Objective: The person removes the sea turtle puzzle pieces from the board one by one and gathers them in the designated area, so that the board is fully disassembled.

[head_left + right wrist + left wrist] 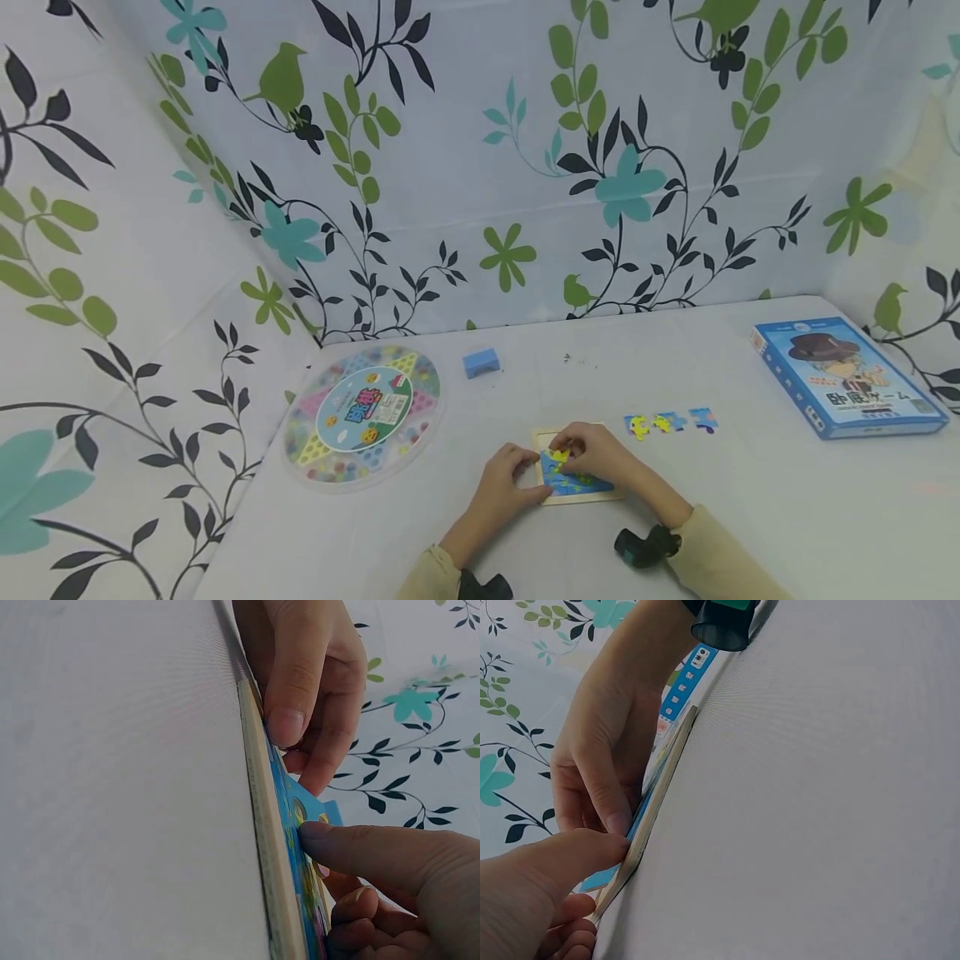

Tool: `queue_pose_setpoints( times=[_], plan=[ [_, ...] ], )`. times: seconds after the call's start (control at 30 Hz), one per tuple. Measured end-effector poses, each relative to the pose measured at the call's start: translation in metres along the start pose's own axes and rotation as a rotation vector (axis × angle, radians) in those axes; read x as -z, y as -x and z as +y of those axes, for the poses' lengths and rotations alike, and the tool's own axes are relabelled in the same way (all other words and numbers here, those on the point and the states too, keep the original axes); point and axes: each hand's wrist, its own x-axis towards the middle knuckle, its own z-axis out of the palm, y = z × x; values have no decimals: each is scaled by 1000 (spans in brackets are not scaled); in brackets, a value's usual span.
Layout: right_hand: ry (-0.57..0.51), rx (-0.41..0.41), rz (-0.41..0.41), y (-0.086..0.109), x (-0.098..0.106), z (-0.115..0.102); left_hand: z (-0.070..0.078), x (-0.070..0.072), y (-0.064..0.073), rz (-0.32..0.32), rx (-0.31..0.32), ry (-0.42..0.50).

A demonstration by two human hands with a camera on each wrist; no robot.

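A small wooden-framed puzzle [583, 499] lies on the white bench [810, 508], between the person's two hands; the left hand [504, 485] has the frame's left side in its grip, thumb at the near corner, fingers curled farther up the edge; the right hand [600, 454] reaches in over the other side, its grip nearly closed, thumb and fingertips pinching a yellow puzzle piece [559, 455] at the picture; the piece is partly hidden by the fingers, so I cannot tell whether it is seated; just to the right of the frame, three loose pieces [703, 419] make a short row; a blue block [481, 362] sits beyond the left hand; a round game board [366, 408] lies over on the left, and a blue box [847, 375] at the far right.
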Motion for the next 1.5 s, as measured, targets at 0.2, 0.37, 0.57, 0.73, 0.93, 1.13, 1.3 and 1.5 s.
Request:
queue_pose_setpoints(
  times=[0.2, 0.37, 0.57, 0.73, 0.93, 1.13, 1.3, 1.5],
  plan=[
    [-43, 12, -27, 1, 2, -1, 0, -1, -1, 9, 18, 1],
    [-41, 18, -44, 2, 2, -1, 1, 0, -1, -1, 40, 13],
    [-33, 21, -47, 1, 3, -2, 0, -1, -2, -7, 56, 27],
    [-33, 16, -60, 2, 4, -2, 2, -1, -2, -3, 52, 27],
    [-41, 9, -80, 2, 5, -3, 6, 0, -2, -8, 70, 29],
    [-18, -6, -72, 2, 3, -3, 6, 0, -2, -11, 75, 26],
    [-22, 5, -71, 2, 4, -2, 6, 1, -2, -10, 80, 30],
    [-40, 23, -67, 2, 4, 0, 5, 0, -2, -3, 75, 33]
  ],
)
